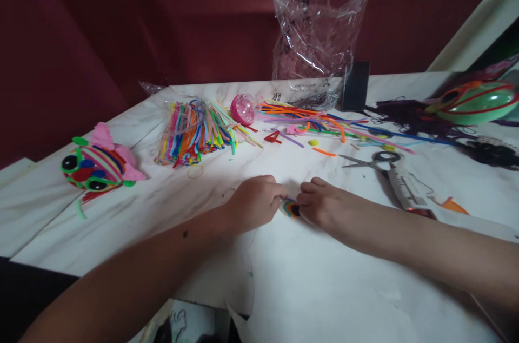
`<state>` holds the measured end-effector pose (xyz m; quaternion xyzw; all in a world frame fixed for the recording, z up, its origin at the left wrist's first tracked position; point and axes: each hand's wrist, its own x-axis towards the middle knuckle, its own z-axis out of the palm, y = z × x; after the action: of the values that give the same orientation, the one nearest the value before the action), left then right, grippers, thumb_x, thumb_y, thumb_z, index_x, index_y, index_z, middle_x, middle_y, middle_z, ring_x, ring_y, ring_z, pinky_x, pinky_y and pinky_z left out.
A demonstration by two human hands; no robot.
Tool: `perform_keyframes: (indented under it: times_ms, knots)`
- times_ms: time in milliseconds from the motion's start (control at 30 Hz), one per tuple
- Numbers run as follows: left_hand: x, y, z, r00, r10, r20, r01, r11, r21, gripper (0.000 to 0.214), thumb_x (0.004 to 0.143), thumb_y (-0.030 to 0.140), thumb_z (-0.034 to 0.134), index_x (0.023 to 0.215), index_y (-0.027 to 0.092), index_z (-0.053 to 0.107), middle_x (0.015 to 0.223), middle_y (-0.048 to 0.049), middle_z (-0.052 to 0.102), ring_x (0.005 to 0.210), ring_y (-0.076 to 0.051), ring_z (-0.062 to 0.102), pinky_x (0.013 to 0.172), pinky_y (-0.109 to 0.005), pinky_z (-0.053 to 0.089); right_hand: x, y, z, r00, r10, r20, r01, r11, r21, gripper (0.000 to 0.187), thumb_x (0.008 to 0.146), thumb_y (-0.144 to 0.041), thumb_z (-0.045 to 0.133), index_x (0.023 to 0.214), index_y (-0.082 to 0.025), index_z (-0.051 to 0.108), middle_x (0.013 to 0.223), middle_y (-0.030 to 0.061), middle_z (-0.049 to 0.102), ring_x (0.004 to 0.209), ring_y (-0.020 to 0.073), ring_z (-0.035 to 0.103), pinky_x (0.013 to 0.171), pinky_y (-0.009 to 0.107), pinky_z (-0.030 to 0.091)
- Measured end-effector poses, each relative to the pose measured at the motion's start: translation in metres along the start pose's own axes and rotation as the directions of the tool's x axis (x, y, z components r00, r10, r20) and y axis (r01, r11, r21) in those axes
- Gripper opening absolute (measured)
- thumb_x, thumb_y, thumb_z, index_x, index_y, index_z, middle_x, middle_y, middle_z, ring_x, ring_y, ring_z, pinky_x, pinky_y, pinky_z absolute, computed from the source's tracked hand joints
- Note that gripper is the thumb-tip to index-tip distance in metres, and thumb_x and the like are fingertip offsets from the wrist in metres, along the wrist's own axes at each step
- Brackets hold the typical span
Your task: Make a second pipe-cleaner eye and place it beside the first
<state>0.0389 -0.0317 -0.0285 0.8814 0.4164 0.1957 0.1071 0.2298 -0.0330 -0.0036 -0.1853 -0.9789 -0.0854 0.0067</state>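
My left hand (254,203) and my right hand (324,203) meet near the middle of the white table (324,289). Between their fingertips sits a small striped piece of coiled pipe cleaners (289,208), with rainbow bands showing. Both hands are closed in a pinch on it, left from the left side, right from the right side. Most of the piece is hidden by the fingers.
A bundle of coloured pipe cleaners (194,132) in a clear sleeve lies behind, with loose ones (320,121) to its right. A pink ball (242,109), scissors (371,160), a glue gun (409,189), a striped pipe-cleaner fish (97,164), a plastic bag (320,29) and a green dome (476,102) surround them.
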Motion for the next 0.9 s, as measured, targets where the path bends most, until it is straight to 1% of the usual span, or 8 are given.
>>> perform_keyframes:
  times_ms: [167, 333, 500, 600, 700, 800, 900]
  knots:
    - [-0.003, 0.001, -0.003, 0.997, -0.072, -0.001, 0.072, 0.995, 0.071, 0.025, 0.075, 0.010, 0.046, 0.077, 0.019, 0.068, 0.073, -0.0023, 0.060, 0.067, -0.012, 0.057, 0.061, -0.023, 0.041, 0.002, 0.000, -0.005, 0.997, 0.011, 0.073, -0.010, 1.000, -0.015, 0.017, 0.074, -0.008, 0.059, 0.060, -0.017, 0.054, 0.068, 0.0031, 0.059, 0.070, 0.0170, 0.046, 0.063, 0.033, 0.024]
    - [-0.005, 0.004, -0.004, 0.996, -0.090, 0.030, 0.086, 0.989, 0.120, 0.026, 0.074, 0.012, 0.044, 0.074, 0.019, 0.069, 0.070, -0.0023, 0.061, 0.063, -0.013, 0.055, 0.057, -0.023, 0.038, 0.001, 0.000, -0.004, 0.999, 0.011, 0.037, -0.012, 1.000, 0.009, 0.019, 0.077, -0.008, 0.055, 0.061, -0.017, 0.053, 0.068, 0.0031, 0.059, 0.071, 0.0165, 0.046, 0.063, 0.033, 0.024]
    - [-0.007, 0.007, -0.008, 0.992, -0.116, 0.058, 0.105, 0.980, 0.167, 0.022, 0.072, 0.014, 0.045, 0.069, 0.019, 0.066, 0.068, -0.0019, 0.061, 0.060, -0.013, 0.054, 0.054, -0.024, 0.034, 0.000, 0.000, -0.003, 0.998, 0.019, 0.065, -0.021, 1.000, 0.022, 0.018, 0.078, -0.010, 0.056, 0.062, -0.017, 0.053, 0.070, 0.0030, 0.059, 0.073, 0.0171, 0.046, 0.064, 0.033, 0.024]
    - [-0.006, 0.009, -0.011, 0.988, -0.132, 0.078, 0.116, 0.976, 0.182, 0.020, 0.071, 0.015, 0.045, 0.067, 0.019, 0.064, 0.067, -0.0017, 0.063, 0.059, -0.013, 0.054, 0.053, -0.024, 0.033, -0.001, 0.000, -0.002, 0.999, 0.014, 0.043, -0.015, 1.000, 0.022, 0.018, 0.079, -0.011, 0.056, 0.062, -0.017, 0.053, 0.070, 0.0034, 0.059, 0.073, 0.0168, 0.046, 0.065, 0.033, 0.024]
    - [-0.005, 0.012, -0.012, 0.980, -0.175, 0.094, 0.154, 0.969, 0.193, 0.019, 0.071, 0.017, 0.045, 0.067, 0.019, 0.064, 0.066, -0.0014, 0.064, 0.059, -0.013, 0.054, 0.051, -0.024, 0.029, -0.002, 0.000, -0.001, 1.000, 0.016, 0.007, -0.016, 1.000, 0.018, 0.019, 0.080, -0.011, 0.055, 0.062, -0.017, 0.053, 0.069, 0.0032, 0.059, 0.072, 0.0165, 0.046, 0.066, 0.033, 0.024]
    - [-0.004, 0.016, -0.013, 0.965, -0.236, 0.112, 0.209, 0.955, 0.211, 0.020, 0.073, 0.021, 0.044, 0.067, 0.019, 0.064, 0.062, -0.0012, 0.063, 0.054, -0.012, 0.051, 0.048, -0.024, 0.024, -0.002, 0.000, -0.001, 1.000, 0.008, 0.027, -0.009, 1.000, 0.012, 0.018, 0.079, -0.011, 0.056, 0.062, -0.017, 0.053, 0.070, 0.0028, 0.059, 0.073, 0.0166, 0.046, 0.066, 0.033, 0.025]
    - [-0.004, 0.019, -0.015, 0.953, -0.278, 0.119, 0.248, 0.944, 0.218, 0.024, 0.075, 0.025, 0.042, 0.067, 0.019, 0.064, 0.059, -0.0018, 0.063, 0.052, -0.012, 0.049, 0.046, -0.024, 0.022, -0.001, 0.000, -0.001, 0.999, 0.014, 0.048, -0.015, 1.000, 0.005, 0.017, 0.079, -0.012, 0.057, 0.062, -0.017, 0.053, 0.070, 0.0025, 0.059, 0.073, 0.0167, 0.046, 0.066, 0.033, 0.025]
